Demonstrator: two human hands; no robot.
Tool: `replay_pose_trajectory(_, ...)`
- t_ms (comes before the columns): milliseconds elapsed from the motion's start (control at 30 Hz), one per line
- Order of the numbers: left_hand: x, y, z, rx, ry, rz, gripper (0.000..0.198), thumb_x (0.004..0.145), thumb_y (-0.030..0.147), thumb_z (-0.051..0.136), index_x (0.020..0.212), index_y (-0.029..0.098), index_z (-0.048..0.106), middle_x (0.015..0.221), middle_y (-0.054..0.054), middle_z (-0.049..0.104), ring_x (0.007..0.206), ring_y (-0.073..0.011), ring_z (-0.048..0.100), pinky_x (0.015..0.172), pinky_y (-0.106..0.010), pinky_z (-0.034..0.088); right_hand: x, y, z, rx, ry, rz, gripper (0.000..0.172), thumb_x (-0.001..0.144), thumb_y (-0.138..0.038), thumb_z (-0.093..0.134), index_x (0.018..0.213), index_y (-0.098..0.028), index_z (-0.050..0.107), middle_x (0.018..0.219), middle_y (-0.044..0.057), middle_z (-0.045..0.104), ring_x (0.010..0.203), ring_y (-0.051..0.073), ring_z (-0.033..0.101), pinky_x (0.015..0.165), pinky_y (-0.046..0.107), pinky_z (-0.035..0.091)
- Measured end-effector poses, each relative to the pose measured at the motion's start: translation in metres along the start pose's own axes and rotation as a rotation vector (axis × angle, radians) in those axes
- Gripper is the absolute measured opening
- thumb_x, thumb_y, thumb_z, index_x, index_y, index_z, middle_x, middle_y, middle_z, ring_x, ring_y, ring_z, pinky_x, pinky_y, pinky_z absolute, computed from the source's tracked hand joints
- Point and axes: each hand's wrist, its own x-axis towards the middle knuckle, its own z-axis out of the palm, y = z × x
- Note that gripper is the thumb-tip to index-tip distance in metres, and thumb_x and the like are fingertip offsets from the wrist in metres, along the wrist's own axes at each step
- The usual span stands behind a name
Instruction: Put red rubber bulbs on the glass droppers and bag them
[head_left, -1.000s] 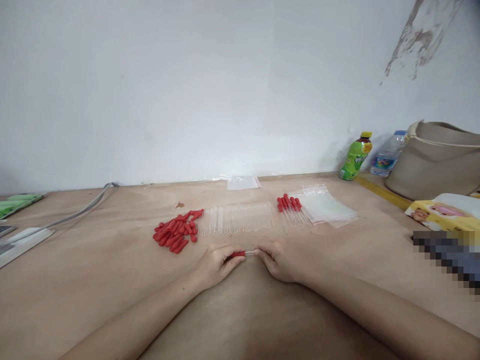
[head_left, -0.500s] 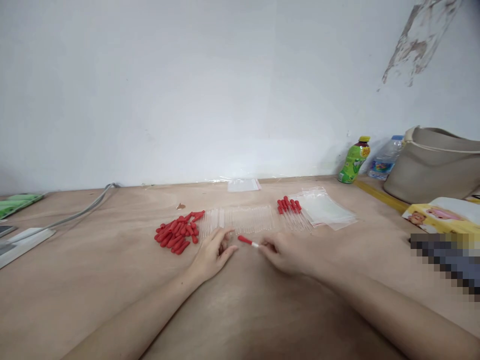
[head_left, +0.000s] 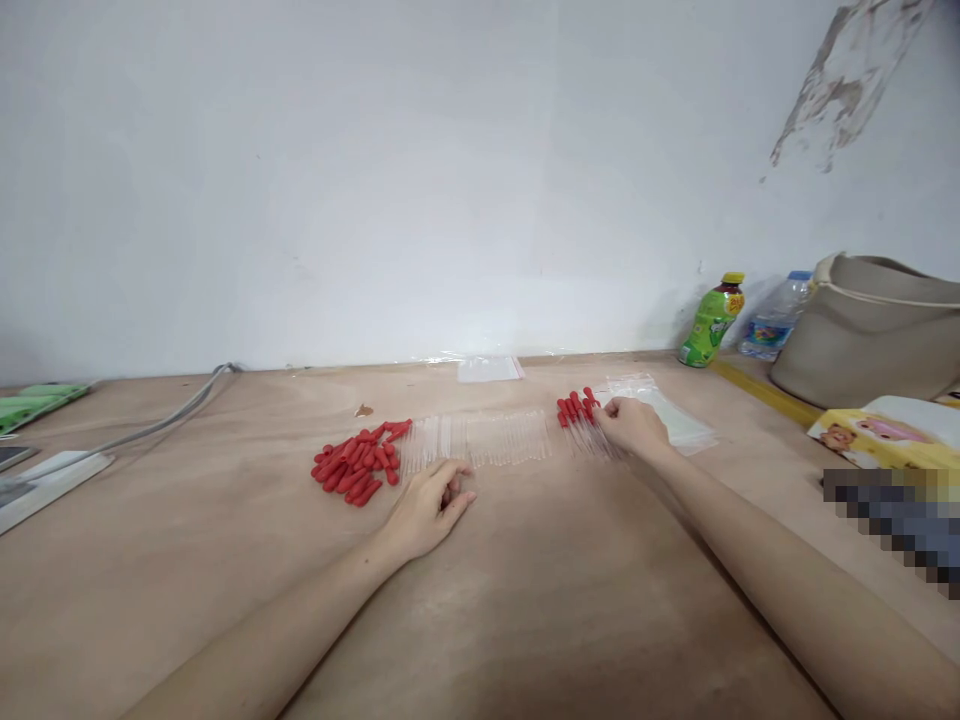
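My right hand (head_left: pixel 636 425) is closed in a pinch on a red-bulbed dropper (head_left: pixel 589 394), at the right side of a group of assembled droppers (head_left: pixel 571 408). The fingers partly hide it and its neighbours. My left hand (head_left: pixel 431 507) rests on the table with thumb and fingers apart, loosely curled and holding nothing. Just beyond it lie rows of clear thin tubes (head_left: pixel 510 438). To its left is a pile of loose red rubber bulbs (head_left: pixel 354 465).
Clear zip bags (head_left: pixel 686 430) lie partly behind my right hand; another bag (head_left: pixel 489 369) sits by the wall. At right stand a green bottle (head_left: pixel 711 322), a water bottle (head_left: pixel 772 325), a beige bin (head_left: pixel 862 335) and a yellow tissue pack (head_left: pixel 855 435). A grey cable (head_left: pixel 176 415) crosses the left side.
My right hand has carried the dropper from the middle of the table, near my left hand, to the right and away from me, onto the dropper group. My left hand has stayed in place.
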Motion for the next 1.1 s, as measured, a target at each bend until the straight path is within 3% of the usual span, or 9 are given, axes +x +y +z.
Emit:
replay_pose_trajectory(400,0.000,-0.001,0.001,0.003,0.000,-0.007,0.016,0.081,0.024,0.046,0.093,0.018,0.055,0.071,0.000,0.049,0.058,-0.0108,0.047,0.058,-0.024,0.040,-0.005,-0.006,0.002,-0.030,0.032,-0.009,0.032,0.069,-0.050,0.044,0.067,-0.023,0.060,0.070,0.004,0.062,0.071,0.022,0.056,0.056,0.028,0.033)
replay_pose_trajectory(667,0.002,-0.002,0.000,-0.002,-0.014,0.007,0.013,0.081,0.023,0.046,0.085,0.017,0.057,0.072,-0.001,0.049,0.058,-0.0103,0.048,0.057,-0.023,0.039,-0.032,-0.046,0.011,-0.146,-0.018,-0.237,0.031,0.078,-0.038,0.037,0.074,-0.020,0.063,0.080,0.006,0.063,0.081,0.022,0.056,0.067,0.031,0.036)
replay_pose_trajectory(867,0.000,0.001,0.002,0.014,-0.017,0.005,0.013,0.081,0.023,0.046,0.082,0.017,0.058,0.072,-0.001,0.050,0.059,-0.0105,0.049,0.057,-0.023,0.039,-0.023,-0.071,0.026,-0.237,-0.081,-0.221,0.022,0.072,-0.018,0.046,0.082,-0.012,0.064,0.086,0.014,0.063,0.089,0.024,0.056,0.079,0.035,0.034)
replay_pose_trajectory(1000,0.003,0.001,-0.005,0.053,0.085,-0.021,0.016,0.082,0.026,0.044,0.083,0.017,0.057,0.074,-0.002,0.052,0.064,-0.0119,0.051,0.058,-0.022,0.040,-0.020,-0.077,0.029,-0.253,-0.085,-0.213,0.020,0.069,-0.012,0.047,0.080,-0.012,0.064,0.087,0.016,0.062,0.093,0.026,0.054,0.077,0.036,0.035)
replay_pose_trajectory(1100,0.017,-0.014,-0.029,0.226,0.244,-0.091,0.017,0.081,0.027,0.044,0.075,0.016,0.056,0.074,-0.003,0.054,0.072,-0.0156,0.052,0.064,-0.025,0.040,-0.030,-0.076,0.025,-0.251,-0.050,-0.249,0.020,0.073,-0.014,0.045,0.082,-0.011,0.062,0.087,0.016,0.062,0.092,0.026,0.054,0.076,0.035,0.035)
